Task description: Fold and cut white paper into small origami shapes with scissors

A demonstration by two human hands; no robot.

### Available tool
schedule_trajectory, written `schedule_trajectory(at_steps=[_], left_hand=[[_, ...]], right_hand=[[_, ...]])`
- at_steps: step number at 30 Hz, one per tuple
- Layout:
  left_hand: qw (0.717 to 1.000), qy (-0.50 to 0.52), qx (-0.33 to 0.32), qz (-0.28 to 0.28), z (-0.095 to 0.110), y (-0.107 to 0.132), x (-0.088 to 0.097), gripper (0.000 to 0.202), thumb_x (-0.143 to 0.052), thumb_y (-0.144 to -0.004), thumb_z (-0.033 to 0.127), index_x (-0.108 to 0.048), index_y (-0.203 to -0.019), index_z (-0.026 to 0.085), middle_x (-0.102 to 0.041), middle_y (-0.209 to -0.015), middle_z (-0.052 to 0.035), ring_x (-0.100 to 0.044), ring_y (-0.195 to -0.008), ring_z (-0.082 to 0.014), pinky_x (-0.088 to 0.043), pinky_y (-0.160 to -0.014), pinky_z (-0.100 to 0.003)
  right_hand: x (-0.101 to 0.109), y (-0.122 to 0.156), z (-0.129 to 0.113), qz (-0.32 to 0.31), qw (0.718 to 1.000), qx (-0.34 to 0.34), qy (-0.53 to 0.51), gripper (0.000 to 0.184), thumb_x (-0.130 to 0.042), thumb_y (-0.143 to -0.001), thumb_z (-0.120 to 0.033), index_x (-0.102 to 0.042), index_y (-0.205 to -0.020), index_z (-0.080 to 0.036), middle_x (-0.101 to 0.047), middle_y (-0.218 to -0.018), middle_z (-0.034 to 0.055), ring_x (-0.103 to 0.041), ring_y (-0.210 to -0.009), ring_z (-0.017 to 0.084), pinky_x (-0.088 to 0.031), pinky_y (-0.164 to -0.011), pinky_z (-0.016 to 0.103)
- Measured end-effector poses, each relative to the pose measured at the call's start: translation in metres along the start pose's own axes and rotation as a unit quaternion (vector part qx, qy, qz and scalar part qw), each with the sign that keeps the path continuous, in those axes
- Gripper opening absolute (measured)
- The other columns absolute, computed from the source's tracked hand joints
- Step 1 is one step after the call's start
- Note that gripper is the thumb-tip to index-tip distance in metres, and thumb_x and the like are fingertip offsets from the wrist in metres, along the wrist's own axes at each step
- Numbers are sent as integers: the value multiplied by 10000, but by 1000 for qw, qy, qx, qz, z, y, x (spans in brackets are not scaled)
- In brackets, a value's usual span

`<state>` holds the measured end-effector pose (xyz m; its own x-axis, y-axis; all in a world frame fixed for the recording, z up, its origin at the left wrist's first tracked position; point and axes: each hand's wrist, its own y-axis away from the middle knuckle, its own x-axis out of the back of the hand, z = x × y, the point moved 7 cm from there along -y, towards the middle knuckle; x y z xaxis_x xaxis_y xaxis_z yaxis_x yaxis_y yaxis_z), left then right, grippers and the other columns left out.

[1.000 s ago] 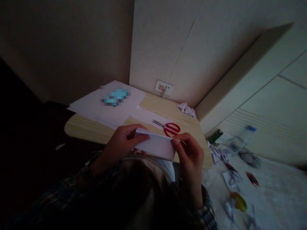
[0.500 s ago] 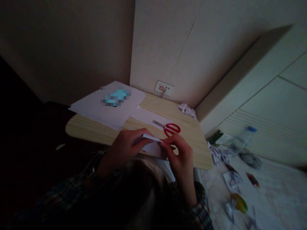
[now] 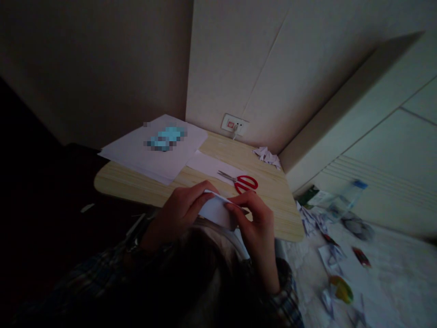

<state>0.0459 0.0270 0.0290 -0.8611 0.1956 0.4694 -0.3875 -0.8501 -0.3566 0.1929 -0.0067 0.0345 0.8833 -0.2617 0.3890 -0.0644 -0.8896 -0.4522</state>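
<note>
Between my hands is a piece of white paper (image 3: 218, 212), folded along its upper edge, at the table's near edge. My left hand (image 3: 182, 207) pinches its left end between thumb and fingers. At the right end, my right hand (image 3: 254, 214) grips the fold with thumb and index finger. Just beyond the hands lies a pair of scissors (image 3: 235, 179) with red handles, blades pointing left, partly over a white paper strip (image 3: 211, 163). My right fingers hide a little of the lower handle.
Large white sheets (image 3: 136, 159) lie on the left of the wooden table (image 3: 273, 196), with a blurred-out blue item (image 3: 167, 138) on top. Folded paper pieces (image 3: 266, 157) sit at the back right corner. Right of the table, a light surface (image 3: 392, 282) holds a clear bottle (image 3: 350, 198) and scattered papers.
The folded paper has tilted so more of its white face shows. My left fingers have shifted slightly along its upper edge; my right hand keeps its pinch.
</note>
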Motion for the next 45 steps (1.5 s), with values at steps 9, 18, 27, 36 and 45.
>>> schedule_trajectory(at_steps=[9, 18, 27, 36, 45], left_hand=[[1000, 6, 7, 1, -2, 1, 1, 340, -327, -947, 333, -593, -812, 170, -576, -625, 33, -532, -560, -114, -387, -567, -208], [999, 16, 29, 2, -11, -1, -3, 252, -419, -900, 342, -561, -766, 183, -572, -627, 28, -534, -587, -121, -383, -561, -213], [954, 247, 143, -96, -31, -2, -28, 155, -629, -765, 301, -589, -764, 151, -557, -566, 48, -512, -500, -90, -398, -486, -188], [977, 187, 100, -4, -29, -7, -6, 263, -573, -797, 303, -544, -577, 161, -491, -484, 57, -467, -471, -81, -380, -489, -190], [992, 111, 55, 10, -23, -9, -5, 307, -538, -810, 263, -535, -519, 166, -502, -510, 41, -491, -504, -93, -388, -534, -207]], right_hand=[[1, -1, 1, 3, 1000, 2, 11, 117, -672, -788, -168, -652, -679, -205, -623, -677, -10, -580, -697, 155, -435, -593, 247], [-13, 1, 3, -53, 998, -17, 12, 157, -610, -828, -231, -648, -680, -194, -623, -634, -13, -553, -617, 136, -418, -585, 245], [0, 5, 27, 77, 985, -131, -84, 228, -574, -831, -350, -559, -662, -197, -510, -600, -27, -441, -544, 116, -323, -466, 220], [-18, 5, 36, -33, 953, -184, -237, 264, -673, -736, -388, -516, -645, -196, -362, -517, -87, -271, -444, 65, -207, -424, 208], [-12, 5, 38, 5, 973, -171, -154, 310, -680, -737, -367, -481, -576, -191, -381, -500, -78, -315, -469, 74, -229, -449, 221]])
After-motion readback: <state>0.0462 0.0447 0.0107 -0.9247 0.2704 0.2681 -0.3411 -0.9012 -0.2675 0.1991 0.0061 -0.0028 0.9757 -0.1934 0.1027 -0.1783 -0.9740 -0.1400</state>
